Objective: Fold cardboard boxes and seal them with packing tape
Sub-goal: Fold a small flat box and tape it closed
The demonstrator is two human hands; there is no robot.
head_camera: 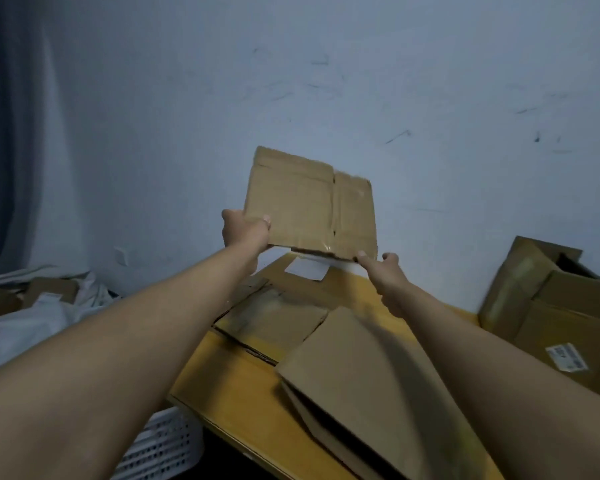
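Observation:
A flattened brown cardboard box [305, 206] is held up in the air in front of the pale wall, above the far end of the table. My left hand [245, 233] grips its lower left edge, thumb on the front face. My right hand [383, 266] pinches its lower right corner. Old clear tape shows along the box's centre seam. No tape roll is visible.
On the yellow wooden table [253, 420] lie more flattened boxes [274, 317] and a larger folded carton [364, 379]. A white paper [307, 268] lies at the far end. Opened cartons [551, 306] are stacked at the right. A white perforated basket [160, 445] and white cloth [32, 320] are at the left.

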